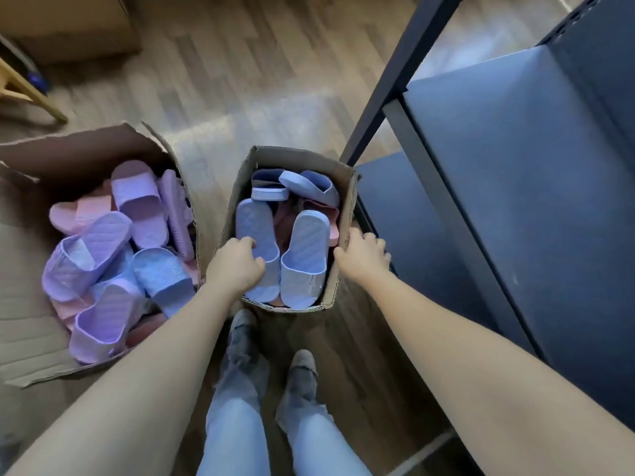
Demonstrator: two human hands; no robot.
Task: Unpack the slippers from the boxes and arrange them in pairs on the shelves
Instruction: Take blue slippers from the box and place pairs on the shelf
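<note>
A small open cardboard box point(347, 214) stands on the floor in front of my feet, filled with several light blue slippers and some pink ones underneath. My left hand point(237, 266) grips the left blue slipper point(256, 228) inside it. Beside that one lies a second blue slipper point(305, 255). My right hand point(364, 255) grips the box's right wall. A larger open box point(86, 149) to the left holds several lilac, blue and pink slippers point(137, 201). Dark bare shelves point(515, 166) rise on the right.
The shelf unit's dark post point(395, 70) slants up just behind the small box. A closed cardboard box point(68, 25) sits at the far left, with a wooden frame leg point(31, 94) nearby. The floor is wood laminate point(257, 80).
</note>
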